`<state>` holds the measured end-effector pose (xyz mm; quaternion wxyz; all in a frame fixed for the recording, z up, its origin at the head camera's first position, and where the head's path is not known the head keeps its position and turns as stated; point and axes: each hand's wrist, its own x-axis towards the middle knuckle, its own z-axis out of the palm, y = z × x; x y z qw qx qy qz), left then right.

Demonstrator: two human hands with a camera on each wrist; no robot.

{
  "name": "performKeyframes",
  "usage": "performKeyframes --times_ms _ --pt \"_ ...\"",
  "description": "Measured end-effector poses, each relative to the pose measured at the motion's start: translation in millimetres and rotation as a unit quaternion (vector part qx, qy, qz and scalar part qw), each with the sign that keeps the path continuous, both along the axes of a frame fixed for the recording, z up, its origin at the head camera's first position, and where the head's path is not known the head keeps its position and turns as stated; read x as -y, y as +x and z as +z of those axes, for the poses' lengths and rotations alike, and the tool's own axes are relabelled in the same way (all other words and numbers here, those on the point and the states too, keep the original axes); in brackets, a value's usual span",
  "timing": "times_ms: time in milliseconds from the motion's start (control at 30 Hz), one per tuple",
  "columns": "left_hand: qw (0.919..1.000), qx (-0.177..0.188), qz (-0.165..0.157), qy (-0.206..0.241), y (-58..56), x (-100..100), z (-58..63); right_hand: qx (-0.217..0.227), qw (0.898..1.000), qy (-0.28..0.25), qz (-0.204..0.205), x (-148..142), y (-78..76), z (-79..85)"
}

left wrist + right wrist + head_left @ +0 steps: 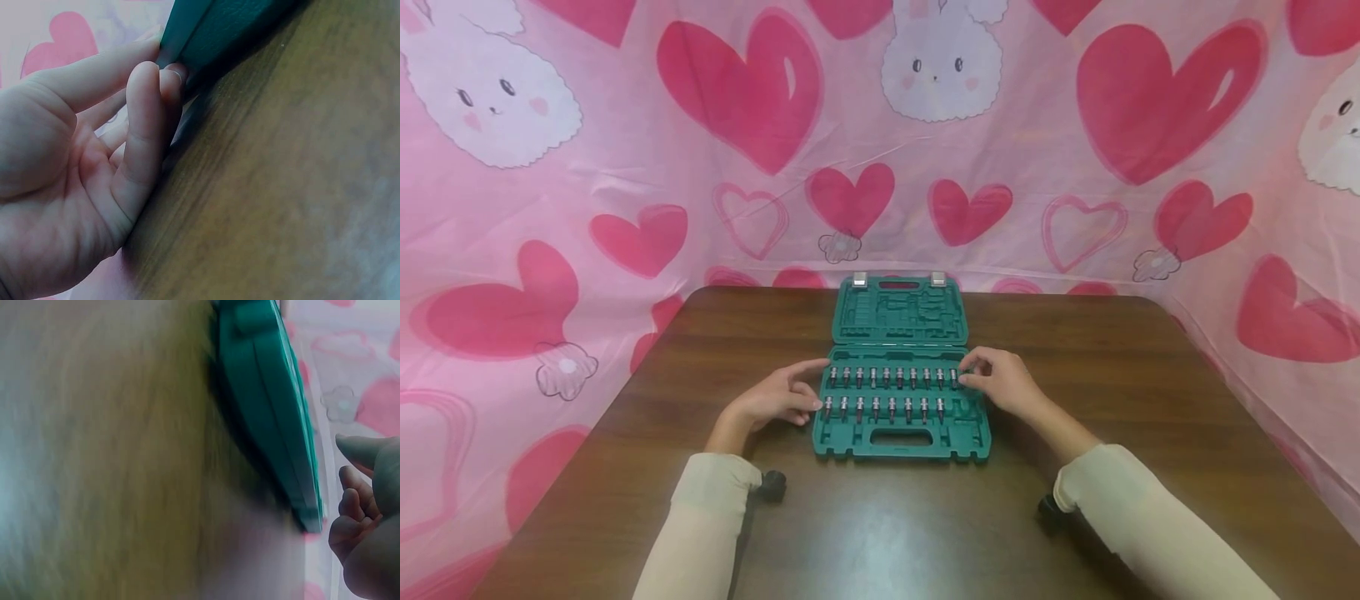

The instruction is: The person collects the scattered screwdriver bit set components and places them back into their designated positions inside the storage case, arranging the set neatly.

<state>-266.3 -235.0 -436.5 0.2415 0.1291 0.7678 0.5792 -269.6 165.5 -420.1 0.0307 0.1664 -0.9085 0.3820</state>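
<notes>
An opened green plastic case [901,451] lies on the table, holding two rows of metal bit sockets [876,407]. My left hand [772,398] is at its left side, index finger reaching to the upper left edge and other fingertips near the lower row. In the left wrist view the fingertips meet the green side wall [231,31]. Over the right end of the upper row is my right hand [1002,379], thumb and index finger close beside the last visible socket [953,379]. I cannot tell whether these fingers pinch a socket.
The case's lid [901,310] is laid back behind the tray, with two metal latches [860,281] at its far edge. A brown wooden table [880,525] carries the case. Pink heart-patterned cloth [880,150] hangs behind and at both sides.
</notes>
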Motion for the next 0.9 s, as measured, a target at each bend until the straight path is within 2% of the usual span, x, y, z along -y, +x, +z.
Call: performKeyframes --times_ms 267,900 --pt "1.0000 -0.002 0.001 -0.004 -0.1 0 -0.1 0.018 0.999 -0.003 -0.033 -25 -8.1 -0.2" --pt "1.0000 -0.004 -0.001 -0.003 0.9 0 1.7 0.015 0.998 0.044 -0.051 -67 -22.4 -10.0"
